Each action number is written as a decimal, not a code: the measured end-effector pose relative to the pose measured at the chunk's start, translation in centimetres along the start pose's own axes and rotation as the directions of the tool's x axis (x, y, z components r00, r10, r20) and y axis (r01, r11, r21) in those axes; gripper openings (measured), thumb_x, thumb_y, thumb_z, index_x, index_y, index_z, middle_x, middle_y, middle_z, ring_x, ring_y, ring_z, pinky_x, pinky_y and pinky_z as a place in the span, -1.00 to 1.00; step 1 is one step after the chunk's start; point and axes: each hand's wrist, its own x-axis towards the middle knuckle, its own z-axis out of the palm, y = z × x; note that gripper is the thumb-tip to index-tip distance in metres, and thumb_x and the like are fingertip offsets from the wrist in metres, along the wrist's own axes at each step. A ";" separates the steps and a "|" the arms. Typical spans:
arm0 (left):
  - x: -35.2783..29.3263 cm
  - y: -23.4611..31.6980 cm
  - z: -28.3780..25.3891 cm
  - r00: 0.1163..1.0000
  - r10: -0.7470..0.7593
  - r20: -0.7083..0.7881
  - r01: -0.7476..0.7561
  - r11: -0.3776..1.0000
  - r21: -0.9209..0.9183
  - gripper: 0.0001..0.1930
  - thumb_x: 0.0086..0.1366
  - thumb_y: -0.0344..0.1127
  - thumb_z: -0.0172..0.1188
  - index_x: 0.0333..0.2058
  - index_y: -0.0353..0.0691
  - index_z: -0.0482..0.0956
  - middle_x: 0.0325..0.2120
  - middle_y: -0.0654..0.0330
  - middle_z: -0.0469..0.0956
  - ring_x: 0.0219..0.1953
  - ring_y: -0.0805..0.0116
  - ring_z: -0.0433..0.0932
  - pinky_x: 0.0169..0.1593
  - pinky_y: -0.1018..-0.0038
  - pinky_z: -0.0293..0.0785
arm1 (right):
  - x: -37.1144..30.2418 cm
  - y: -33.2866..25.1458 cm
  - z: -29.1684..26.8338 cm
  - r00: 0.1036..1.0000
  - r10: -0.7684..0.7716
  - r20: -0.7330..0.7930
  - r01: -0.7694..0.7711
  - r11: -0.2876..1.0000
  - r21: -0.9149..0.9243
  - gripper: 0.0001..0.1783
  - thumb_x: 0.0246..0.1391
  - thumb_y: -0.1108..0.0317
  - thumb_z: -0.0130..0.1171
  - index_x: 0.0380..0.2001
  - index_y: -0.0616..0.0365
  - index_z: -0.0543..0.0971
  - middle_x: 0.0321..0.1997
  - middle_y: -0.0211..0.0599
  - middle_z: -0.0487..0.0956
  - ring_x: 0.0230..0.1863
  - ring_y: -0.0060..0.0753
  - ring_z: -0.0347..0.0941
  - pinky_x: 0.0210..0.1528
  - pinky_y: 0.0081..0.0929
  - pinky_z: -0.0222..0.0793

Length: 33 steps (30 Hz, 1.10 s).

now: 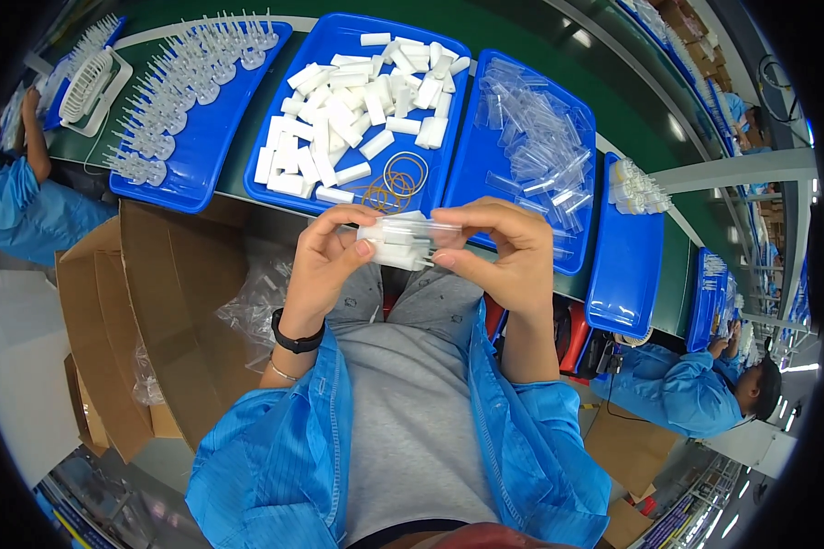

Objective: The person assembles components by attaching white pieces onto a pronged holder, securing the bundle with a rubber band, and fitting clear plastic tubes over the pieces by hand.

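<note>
Above my lap, my left hand point(325, 254) grips a small bundle of short white cylindrical pieces point(394, 249) between thumb and fingers. My right hand point(511, 252) pinches the right end of a clear plastic tube point(423, 228), which lies along the top of the bundle. Thin clear ends stick out of the bundle toward my right fingers. How the tube and white pieces join is too small to tell. Just beyond my hands, a blue tray point(256, 178) holds many white pieces point(339, 114) and some rubber bands point(401, 178). Loose clear tubes point(536, 123) fill part of another blue tray point(467, 174).
A blue tray point(192, 178) at left carries rows of white spiked parts point(188, 82). At right, a blue tray point(624, 274) holds a white cluster point(638, 189). An open cardboard box point(178, 302) stands left of my legs. Co-workers in blue sit on both sides.
</note>
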 end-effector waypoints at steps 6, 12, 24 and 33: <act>-0.1 0.1 -0.2 0.998 -0.025 -0.050 0.025 1.000 -0.011 -0.79 0.21 -0.45 0.14 -0.17 -0.30 0.43 -0.13 0.11 0.42 -0.20 0.41 0.53 -0.18 0.51 0.52 | 0.1 0.5 -0.6 0.979 -0.157 -0.133 0.150 0.987 -0.062 -0.67 -0.29 0.50 0.38 -0.32 0.18 0.62 -0.30 -0.25 0.62 -0.44 -0.58 0.47 -0.40 -0.67 0.38; -0.1 0.2 0.3 0.999 -0.031 -0.037 0.030 0.999 -0.023 -0.80 0.22 -0.43 0.13 -0.18 -0.29 0.43 -0.11 0.06 0.44 -0.16 0.35 0.52 -0.16 0.45 0.55 | -0.2 -0.1 0.0 0.991 -0.082 -0.109 0.061 0.981 -0.182 -0.68 -0.28 0.53 0.33 -0.33 0.30 0.58 -0.34 -0.17 0.61 -0.40 -0.52 0.46 -0.33 -0.62 0.37; -0.4 0.3 -0.2 0.999 -0.041 -0.014 0.041 0.998 0.046 -0.78 0.25 -0.34 0.10 -0.16 -0.25 0.37 -0.05 0.01 0.38 -0.06 0.23 0.47 -0.10 0.31 0.55 | -0.6 0.2 -0.9 0.970 -0.168 -0.176 0.141 0.978 -0.155 -0.66 -0.36 0.46 0.43 -0.37 0.18 0.63 -0.40 -0.28 0.62 -0.43 -0.53 0.50 -0.40 -0.63 0.40; -0.4 0.2 0.5 0.998 -0.032 -0.045 0.031 0.999 -0.025 -0.79 0.17 -0.48 0.16 -0.19 -0.30 0.45 -0.11 0.05 0.43 -0.12 0.33 0.50 -0.14 0.43 0.54 | -0.8 -0.2 0.0 0.993 -0.105 -0.061 0.086 0.963 -0.255 -0.66 -0.35 0.45 0.43 -0.36 0.20 0.62 -0.38 -0.28 0.62 -0.42 -0.51 0.50 -0.38 -0.64 0.39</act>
